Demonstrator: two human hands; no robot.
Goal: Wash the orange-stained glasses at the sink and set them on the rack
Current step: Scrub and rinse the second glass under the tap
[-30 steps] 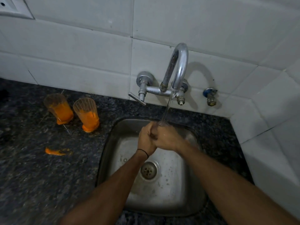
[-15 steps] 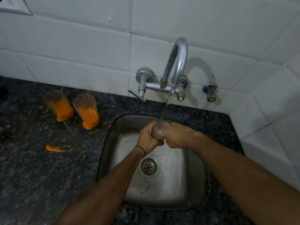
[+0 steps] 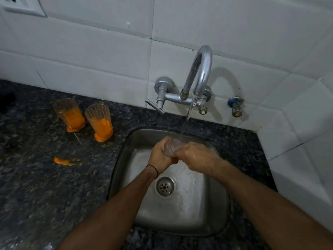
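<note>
granite counter [image 3: 36, 186] bears two orange-coated glasses [image 3: 99, 123]; left hand [image 3: 162, 156] and right hand [image 3: 200, 157] curl tight round a clear glass [image 3: 172, 146].

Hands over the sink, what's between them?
A clear glass, gripped by the left hand and right hand under the tap, its water running; the head view shows it.

Both forearms stretch from the lower edge and meet in the middle, bare to the elbow. The left hand [image 3: 161, 156] is curled round one end of a clear glass [image 3: 171, 146], knuckles up, with a thin black band [image 3: 153, 169] on its wrist. The right hand [image 3: 197, 157], wet and shiny, grips the other end, its back turned upward. The two hands touch each other under the glass.
</note>
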